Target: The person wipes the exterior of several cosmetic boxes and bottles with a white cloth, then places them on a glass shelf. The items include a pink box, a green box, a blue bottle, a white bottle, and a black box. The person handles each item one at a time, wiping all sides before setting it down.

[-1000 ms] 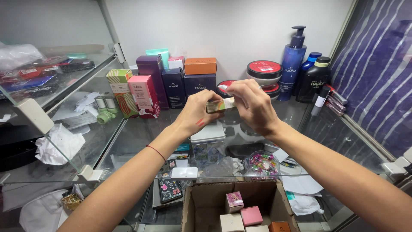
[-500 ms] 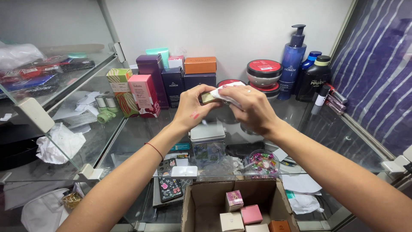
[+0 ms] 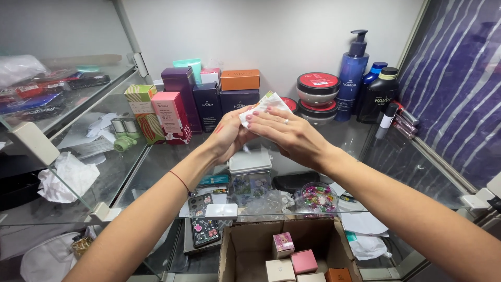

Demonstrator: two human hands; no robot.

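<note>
My left hand (image 3: 228, 137) and my right hand (image 3: 284, 133) are pressed together above a glass shelf (image 3: 172, 162). Between them they hold a small item wrapped in a white cloth or paper (image 3: 263, 104), whose upper corner sticks out above my fingers. The item inside is hidden by the wrap and my palms. A ring sits on a finger of my right hand, and a thin red cord circles my left wrist. Right below my hands rests a small white-lidded box (image 3: 250, 162).
Coloured cartons (image 3: 172, 116) and an orange box (image 3: 240, 80) line the shelf's back. Red-lidded jars (image 3: 317, 89), a blue pump bottle (image 3: 352, 75) and a dark bottle (image 3: 380, 94) stand right. An open cardboard box (image 3: 245, 245) with small pink and white boxes sits below.
Earlier my hands held a small greenish box with the white wrap beside it. Now the wrap covers it, and my hands have closed around it and dropped slightly lower.
</note>
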